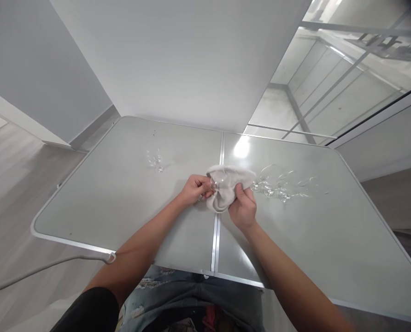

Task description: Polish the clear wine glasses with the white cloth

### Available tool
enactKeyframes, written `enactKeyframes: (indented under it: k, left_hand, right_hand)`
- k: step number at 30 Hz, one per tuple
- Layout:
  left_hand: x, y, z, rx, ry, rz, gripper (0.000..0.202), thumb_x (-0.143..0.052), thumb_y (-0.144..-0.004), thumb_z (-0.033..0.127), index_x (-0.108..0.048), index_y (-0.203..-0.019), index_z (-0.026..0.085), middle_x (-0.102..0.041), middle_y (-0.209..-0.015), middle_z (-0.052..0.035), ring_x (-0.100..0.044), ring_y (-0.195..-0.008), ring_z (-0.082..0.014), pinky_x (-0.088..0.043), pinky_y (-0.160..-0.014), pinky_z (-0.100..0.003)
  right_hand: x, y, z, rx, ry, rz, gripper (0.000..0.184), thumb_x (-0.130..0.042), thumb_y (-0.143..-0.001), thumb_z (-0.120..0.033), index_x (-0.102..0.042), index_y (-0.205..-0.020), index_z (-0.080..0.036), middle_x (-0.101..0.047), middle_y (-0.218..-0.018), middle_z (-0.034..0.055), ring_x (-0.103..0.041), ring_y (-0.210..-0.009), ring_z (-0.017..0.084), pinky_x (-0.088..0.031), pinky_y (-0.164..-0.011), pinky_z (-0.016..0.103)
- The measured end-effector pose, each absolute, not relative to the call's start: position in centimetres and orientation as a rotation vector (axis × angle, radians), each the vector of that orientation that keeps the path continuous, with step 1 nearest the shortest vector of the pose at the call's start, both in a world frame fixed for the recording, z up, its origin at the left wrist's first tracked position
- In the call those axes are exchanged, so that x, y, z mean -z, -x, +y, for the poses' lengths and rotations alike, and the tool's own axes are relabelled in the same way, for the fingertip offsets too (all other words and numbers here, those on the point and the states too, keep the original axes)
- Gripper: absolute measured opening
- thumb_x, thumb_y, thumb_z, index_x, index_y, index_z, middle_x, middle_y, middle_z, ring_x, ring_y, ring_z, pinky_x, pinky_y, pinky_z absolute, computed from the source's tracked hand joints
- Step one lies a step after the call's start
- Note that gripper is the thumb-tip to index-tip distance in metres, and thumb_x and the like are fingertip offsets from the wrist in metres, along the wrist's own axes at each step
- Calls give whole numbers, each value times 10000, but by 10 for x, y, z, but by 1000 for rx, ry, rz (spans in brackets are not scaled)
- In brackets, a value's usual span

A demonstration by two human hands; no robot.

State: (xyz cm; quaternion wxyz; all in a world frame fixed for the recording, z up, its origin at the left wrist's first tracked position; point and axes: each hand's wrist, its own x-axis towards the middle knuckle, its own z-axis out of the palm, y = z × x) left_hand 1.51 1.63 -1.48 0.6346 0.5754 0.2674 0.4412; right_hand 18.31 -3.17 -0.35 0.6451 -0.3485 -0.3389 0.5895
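Observation:
Over the middle of the table, my left hand (195, 189) is closed on one end of a clear drinking glass (218, 178); a clear bit of it shows beneath my fingers. A pale grey-white cloth (239, 175) is wrapped around and behind the rest of the glass. My right hand (243, 207) grips this cloth from the right, thumb on top and fingers partly hidden below. How much of the glass lies inside the cloth cannot be made out.
Several clear glasses (270, 190) stand close together right of my hands. Another clear glass piece (160, 168) stands on the left half. The grey folding table (115, 193) has a metal seam down its middle. A grey cable (53, 264) hangs by the front-left edge.

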Motion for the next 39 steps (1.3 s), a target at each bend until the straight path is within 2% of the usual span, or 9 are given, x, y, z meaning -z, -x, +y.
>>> enactKeyframes:
  k: [8, 14, 18, 21, 23, 27, 31, 36, 39]
  left_hand:
    - [8, -22, 14, -1029, -1321, 833, 544, -560, -905, 626, -611, -689, 129, -490, -535, 10, -423, -456, -78, -326, -465, -220]
    - [11, -20, 9, -910, -1935, 1061, 450, -506, -957, 458, -585, -630, 159, -536, -529, 1, -440, -487, -104, -322, -528, -243]
    - [21, -17, 9, -845, -2429, 1064, 346, -539, -932, 408, -671, -719, 170, -614, -580, -38, -510, -507, -140, -304, -532, -257]
    - [24, -14, 9, -844, -2486, 903, 340, -549, -942, 404, -689, -727, 180, -636, -596, -43, -567, -542, -144, -334, -540, -251]
    - [21, -13, 8, -874, -2360, 834, 328, -579, -930, 409, -702, -730, 180, -626, -574, -27, -553, -525, -129, -356, -540, -244]
    - [14, -15, 3, -786, -1900, 682, 342, -644, -885, 460, -737, -743, 162, -610, -549, -11, -515, -491, -109, -382, -513, -233]
    - [19, -26, 2, -793, -1504, 613, 542, -680, -818, 605, -631, -561, 130, -534, -474, -13, -451, -422, -91, -362, -475, -240]
    - [28, -38, 8, -1188, -1276, 922, 533, -648, -844, 625, -607, -641, 134, -558, -608, -7, -471, -570, -100, -376, -556, -225]
    - [24, -36, 9, -1257, -1290, 997, 494, -614, -881, 600, -611, -687, 145, -548, -656, -5, -457, -629, -115, -374, -591, -233]
  right_hand:
    - [32, -190, -34, -403, 1106, -1572, 282, -472, -996, -350, -634, -1160, -188, -697, -1002, 126, -667, -1003, 293, -530, -938, 475]
    - [13, -213, -15, -47, 946, -1950, 309, -473, -944, -193, -555, -1241, -179, -620, -1273, 185, -569, -1237, 340, -429, -1048, 557]
    - [-1, -228, -10, -279, 853, -2152, 200, -496, -936, -218, -611, -1098, -194, -681, -1149, 130, -639, -1028, 290, -458, -969, 500]
    - [2, -237, -11, -784, 927, -1831, 190, -502, -967, -307, -636, -1058, -207, -675, -902, 61, -618, -780, 216, -499, -749, 374]
    - [6, -239, -13, -1092, 926, -1489, 201, -554, -952, -371, -652, -1033, -215, -650, -818, 32, -605, -718, 199, -490, -664, 336]
    - [9, -232, -19, -1463, 799, -939, 273, -683, -851, -451, -675, -995, -219, -677, -786, 31, -661, -755, 241, -533, -634, 356]
    - [4, -206, -23, -1678, 716, -681, 322, -602, -895, -516, -672, -1005, -222, -719, -884, 58, -694, -868, 271, -587, -713, 425]
    - [6, -174, -28, -1492, 739, -757, 345, -481, -979, -523, -619, -1179, -278, -688, -1191, 74, -676, -1052, 236, -579, -872, 436]
    - [15, -167, -29, -1364, 780, -978, 370, -423, -1003, -516, -602, -1215, -270, -679, -1199, 101, -645, -1135, 240, -552, -943, 470]
